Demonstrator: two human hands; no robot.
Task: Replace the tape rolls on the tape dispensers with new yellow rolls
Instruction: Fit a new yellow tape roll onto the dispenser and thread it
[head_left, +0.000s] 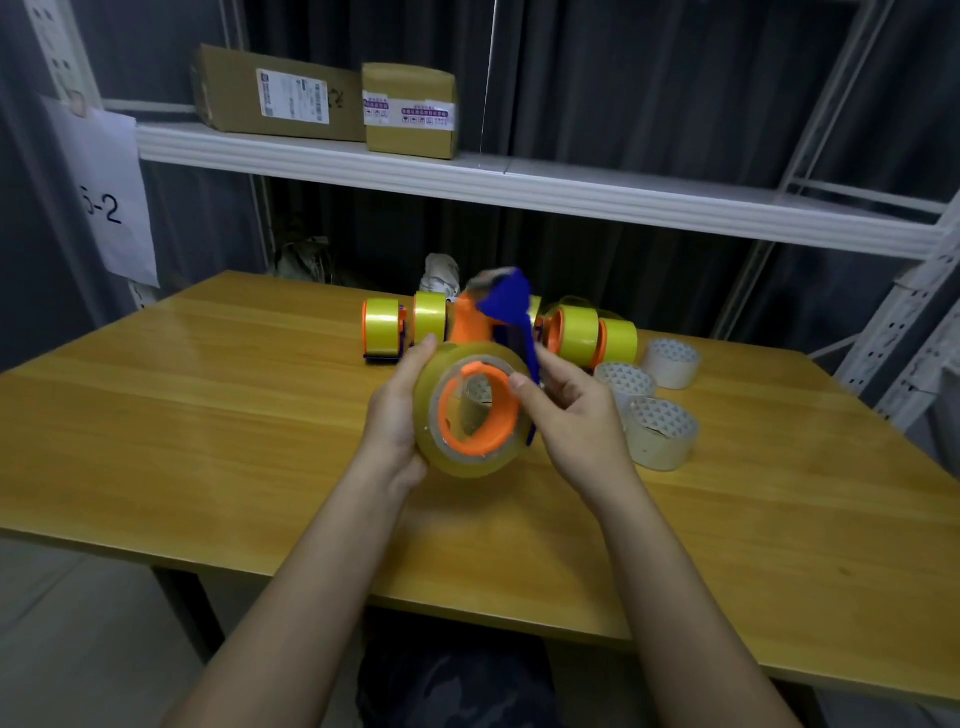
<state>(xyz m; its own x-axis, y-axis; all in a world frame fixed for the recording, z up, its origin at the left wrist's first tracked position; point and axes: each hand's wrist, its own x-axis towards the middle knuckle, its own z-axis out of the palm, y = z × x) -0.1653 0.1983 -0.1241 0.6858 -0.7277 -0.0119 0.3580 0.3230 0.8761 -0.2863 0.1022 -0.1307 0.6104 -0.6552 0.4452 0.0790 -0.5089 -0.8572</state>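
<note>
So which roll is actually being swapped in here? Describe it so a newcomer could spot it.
Start at the wooden table; above its middle both hands hold one tape dispenser. The yellow roll on its orange hub, gripped by the left hand, is the one. Unlike the yellow rolls behind, it is raised off the table.

Free table surface at the sides and front; obstacles gathered at centre and right.

Bare wooden table is seen across the left and lower parts of the frame, where passage is unobstructed. The centre is blocked by a row of yellow-rolled dispensers along the far edge. Right of centre, three whitish tape rolls are clustered closely together. Overhead room is limited by the white shelf crossing the upper frame.
</note>
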